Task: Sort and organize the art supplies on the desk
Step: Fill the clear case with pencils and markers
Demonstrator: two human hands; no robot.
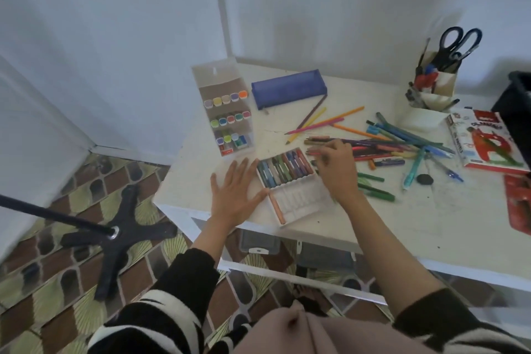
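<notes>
Crayon tray (301, 202) beside left hand (236, 190)

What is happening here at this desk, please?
A person is sorting art supplies at a white desk. The left hand lies flat beside a crayon tray, whose far row is filled and near row holds one orange stick. The right hand pinches a reddish stick at the edge of the loose pen pile.
</notes>
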